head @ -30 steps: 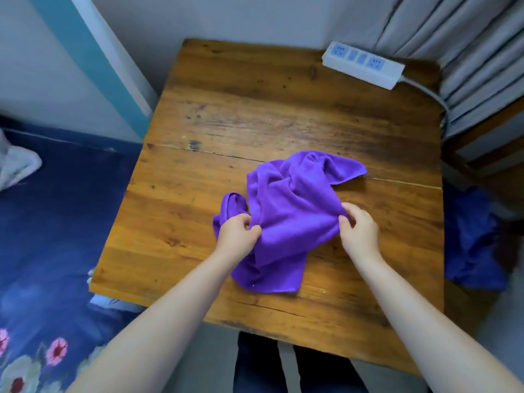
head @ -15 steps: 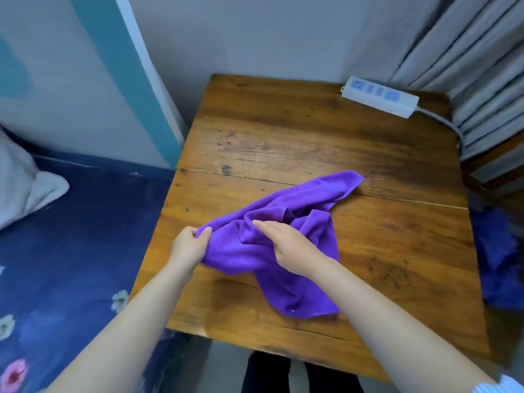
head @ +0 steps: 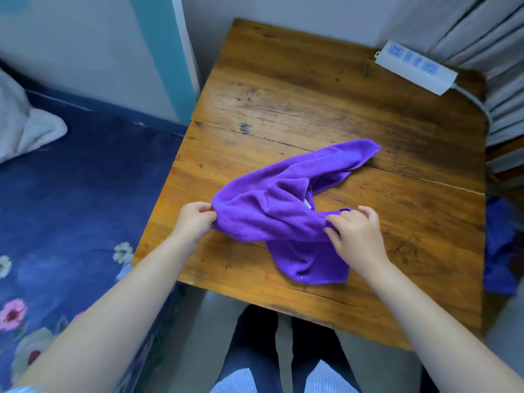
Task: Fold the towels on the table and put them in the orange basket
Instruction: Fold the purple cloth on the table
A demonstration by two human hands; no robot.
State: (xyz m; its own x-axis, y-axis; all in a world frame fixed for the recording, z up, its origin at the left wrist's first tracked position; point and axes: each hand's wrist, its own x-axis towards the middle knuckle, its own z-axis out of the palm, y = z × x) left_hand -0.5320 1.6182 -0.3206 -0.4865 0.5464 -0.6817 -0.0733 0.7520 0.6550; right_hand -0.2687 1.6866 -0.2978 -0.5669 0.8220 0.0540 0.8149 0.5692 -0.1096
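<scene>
Pinching the purple towel [head: 272, 214] at its left end with my left hand [head: 195, 219], I grip its other bunched edge with my right hand [head: 354, 236]. The towel lies crumpled on the table [head: 283, 89], one corner trailing toward the power strip [head: 415, 68], another flap hanging toward me

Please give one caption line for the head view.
Both hands, left and right, pinch a crumpled purple towel on a wooden table.
</scene>
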